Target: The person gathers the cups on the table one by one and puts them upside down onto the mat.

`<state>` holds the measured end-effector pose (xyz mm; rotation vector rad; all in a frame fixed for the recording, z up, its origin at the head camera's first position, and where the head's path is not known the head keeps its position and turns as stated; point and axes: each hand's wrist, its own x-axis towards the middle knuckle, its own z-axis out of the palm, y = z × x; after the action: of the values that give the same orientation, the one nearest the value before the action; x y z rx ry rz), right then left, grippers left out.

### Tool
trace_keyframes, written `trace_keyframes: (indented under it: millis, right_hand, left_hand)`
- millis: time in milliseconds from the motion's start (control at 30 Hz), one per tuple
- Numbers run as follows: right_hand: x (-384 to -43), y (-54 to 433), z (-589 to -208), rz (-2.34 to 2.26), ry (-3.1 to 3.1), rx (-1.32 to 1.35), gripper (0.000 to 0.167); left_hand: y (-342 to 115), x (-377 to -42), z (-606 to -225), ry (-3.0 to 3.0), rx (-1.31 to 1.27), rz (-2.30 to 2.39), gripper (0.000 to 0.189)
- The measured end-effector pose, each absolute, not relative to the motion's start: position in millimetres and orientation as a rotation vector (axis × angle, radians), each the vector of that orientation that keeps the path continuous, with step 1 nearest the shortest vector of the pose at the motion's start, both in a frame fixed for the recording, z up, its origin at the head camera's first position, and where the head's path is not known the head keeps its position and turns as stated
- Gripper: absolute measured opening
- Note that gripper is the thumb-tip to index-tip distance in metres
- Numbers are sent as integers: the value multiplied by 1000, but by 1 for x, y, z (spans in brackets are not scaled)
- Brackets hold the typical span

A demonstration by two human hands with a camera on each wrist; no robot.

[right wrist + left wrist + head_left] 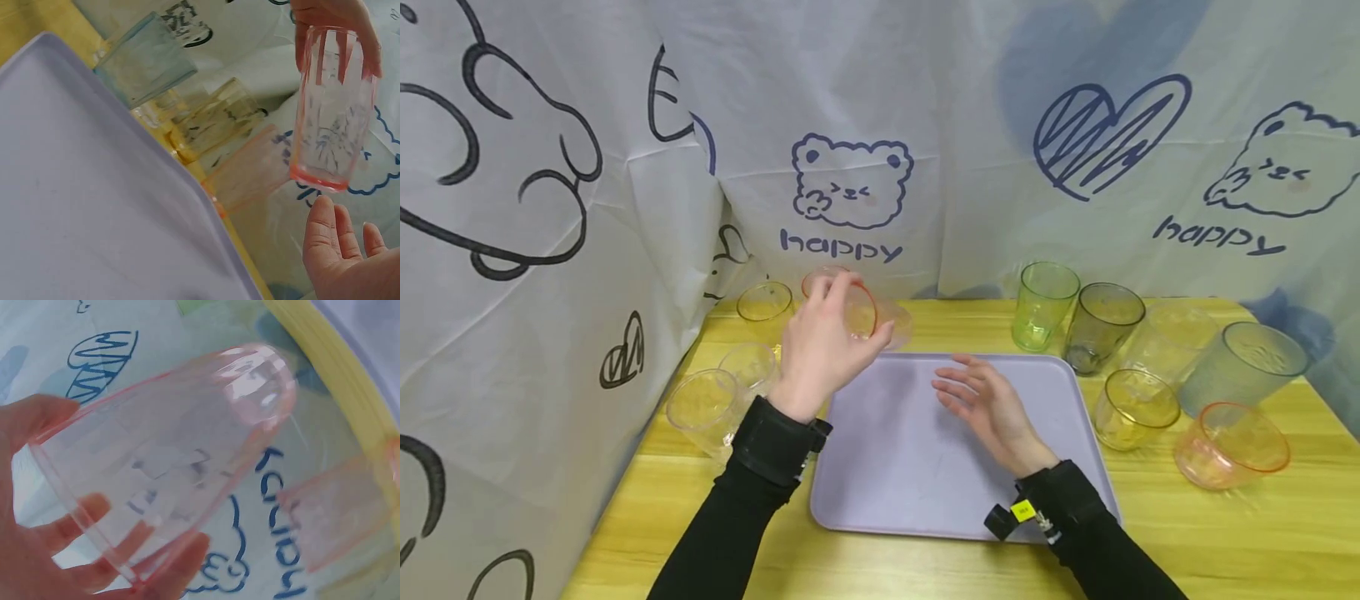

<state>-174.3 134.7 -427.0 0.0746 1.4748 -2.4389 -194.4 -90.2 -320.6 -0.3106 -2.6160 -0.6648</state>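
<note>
My left hand [823, 346] grips a clear pink tumbler [893, 323] around its rim, above the far left edge of the lilac tray [887, 458]. In the left wrist view the tumbler [181, 450] is tilted, with thumb and fingers spread about its mouth and its base pointing away. Over the tray, my right hand [992, 408] holds nothing, its fingers loosely extended. The right wrist view has that hand [350, 262] just below the tumbler's base [322, 178], apart from it. Another pink tumbler [247, 172] stands behind, partly hidden by my left hand in the head view.
Left of the tray stand a yellow glass [765, 308] and two clear-looking glasses, one nearer [703, 408]. On the right are green [1043, 308], grey [1101, 329], clear [1172, 337], bluish [1243, 367], yellow [1135, 412] and orange-pink [1228, 450] glasses. A printed cloth [955, 208] hangs behind.
</note>
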Motion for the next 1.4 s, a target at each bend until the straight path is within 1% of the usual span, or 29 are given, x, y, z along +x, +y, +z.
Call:
trace_keyframes:
  millis: [133, 300, 500, 700, 933, 1167, 1267, 1333, 1400]
  right_hand:
    - [-174, 137, -426, -2476, 1438, 85, 40]
    - [-174, 141, -424, -2510, 1382, 81, 41]
    - [-174, 142, -425, -2560, 1252, 57, 41]
    - [-174, 141, -428, -2621, 1149, 39, 37]
    - [-175, 141, -427, -2686, 1061, 64, 39]
    - [-174, 146, -426, -2750, 930, 135, 32]
    - [-175, 148, -423, -2753, 896, 168, 39]
    - [-176, 149, -421, -2745, 882, 198, 53]
    - [-177, 150, -420, -2750, 846, 228, 61]
  left_hand:
    - [-80, -192, -333, -2517, -330, -851, 61]
    - [-67, -190, -350, -2371, -372, -1124, 64]
    - [-49, -187, -372, -2201, -380, -1387, 60]
    - [-33, -186, -392, -2068, -437, -1476, 61]
    - [-19, -185, -412, -1986, -507, -1594, 63]
    - [-7, -183, -427, -2022, -598, -1550, 62]
    - [-3, -183, -430, -2077, -648, -1479, 62]
    - [-1, -183, -431, -2110, -690, -1421, 63]
    - [0, -183, -432, -2137, -731, -1354, 63]
